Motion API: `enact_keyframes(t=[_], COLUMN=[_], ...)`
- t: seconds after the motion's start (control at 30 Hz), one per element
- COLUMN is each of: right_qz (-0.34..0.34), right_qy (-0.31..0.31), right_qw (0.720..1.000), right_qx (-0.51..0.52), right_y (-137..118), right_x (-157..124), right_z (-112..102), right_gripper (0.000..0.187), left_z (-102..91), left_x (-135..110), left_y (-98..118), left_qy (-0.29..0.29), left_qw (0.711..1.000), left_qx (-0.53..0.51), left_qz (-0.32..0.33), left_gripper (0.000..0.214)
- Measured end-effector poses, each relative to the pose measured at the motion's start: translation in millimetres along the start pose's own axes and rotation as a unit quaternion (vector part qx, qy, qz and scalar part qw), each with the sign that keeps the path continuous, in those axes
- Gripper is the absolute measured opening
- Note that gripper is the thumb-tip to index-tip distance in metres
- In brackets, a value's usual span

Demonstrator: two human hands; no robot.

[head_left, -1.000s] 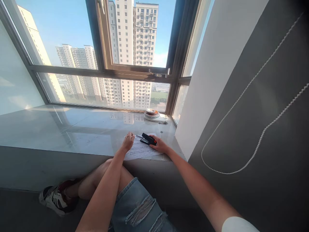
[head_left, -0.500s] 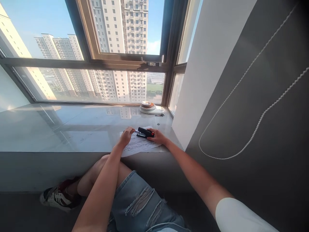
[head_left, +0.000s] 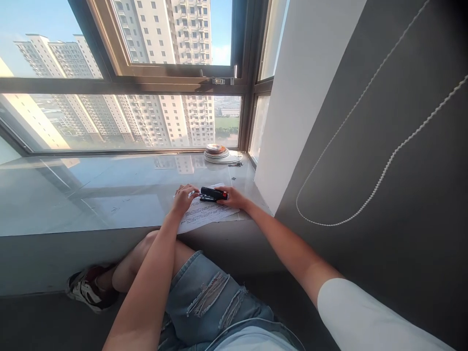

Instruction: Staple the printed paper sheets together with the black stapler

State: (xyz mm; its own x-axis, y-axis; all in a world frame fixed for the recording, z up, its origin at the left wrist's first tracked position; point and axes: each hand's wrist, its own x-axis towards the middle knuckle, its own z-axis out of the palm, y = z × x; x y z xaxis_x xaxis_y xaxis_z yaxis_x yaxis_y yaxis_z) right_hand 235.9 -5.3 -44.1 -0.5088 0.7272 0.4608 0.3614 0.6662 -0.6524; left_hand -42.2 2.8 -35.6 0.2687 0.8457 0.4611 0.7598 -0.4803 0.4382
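A black stapler (head_left: 212, 194) with a red part at its rear lies over printed paper sheets (head_left: 199, 216) on the windowsill. My right hand (head_left: 234, 197) grips the stapler's rear end, fingers wrapped round it. At the stapler's front end, my left hand (head_left: 184, 197) has its fingers bent in a pinch, touching or very close to the tip. Whatever sits between those left fingertips is too small to make out. A narrow gap shows between the stapler's upper arm and its base.
On the glossy sill (head_left: 120, 195), a stack of plates or round lids (head_left: 217, 153) stands by the window corner. Small dark items (head_left: 236, 165) lie beside it. A beaded cord (head_left: 329, 224) hangs along the right wall. My bent knee is below the sill edge.
The stapler's upper arm sits lower over its base, and the gap between them looks smaller. My left fingers are more bunched at its front. The camera view has shifted slightly.
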Motion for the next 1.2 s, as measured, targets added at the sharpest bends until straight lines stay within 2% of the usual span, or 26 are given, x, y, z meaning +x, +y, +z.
enact_keyframes(t=[0.27, 0.67, 0.73, 0.83, 0.97, 1.1, 1.2], right_qz=[0.000, 0.014, 0.017, 0.022, 0.026, 0.020, 0.014], right_qy=[0.006, 0.001, -0.001, -0.001, 0.004, 0.006, -0.003], right_qw=[1.000, 1.000, 1.000, 1.000, 1.000, 1.000, 1.000], right_qx=[0.006, 0.010, 0.010, 0.007, 0.003, -0.010, -0.009], right_y=[2, 0, 0, 1, 1, -3, -7], right_x=[0, 1, 1, 0, 0, 0, 1], right_z=[0, 0, 0, 0, 0, -1, -2], right_gripper=[0.059, 0.059, 0.060, 0.060, 0.059, 0.057, 0.059], left_z=[1.2, -2.0, -7.2, -15.7, -16.2, -4.0, 1.3], left_x=[2, -3, -5, -10, -18, -21, -17], left_y=[-4, -7, -7, -7, -3, 11, 19], left_qy=[-0.019, -0.013, -0.001, 0.021, 0.018, -0.038, -0.073], left_qw=[0.996, 0.997, 0.998, 0.994, 0.980, 0.944, 0.914], left_qx=[-0.081, -0.070, -0.052, -0.054, -0.148, -0.296, -0.365], left_qz=[-0.013, -0.028, -0.047, -0.092, -0.130, -0.143, -0.159], left_gripper=[0.020, 0.021, 0.020, 0.030, 0.050, 0.073, 0.082])
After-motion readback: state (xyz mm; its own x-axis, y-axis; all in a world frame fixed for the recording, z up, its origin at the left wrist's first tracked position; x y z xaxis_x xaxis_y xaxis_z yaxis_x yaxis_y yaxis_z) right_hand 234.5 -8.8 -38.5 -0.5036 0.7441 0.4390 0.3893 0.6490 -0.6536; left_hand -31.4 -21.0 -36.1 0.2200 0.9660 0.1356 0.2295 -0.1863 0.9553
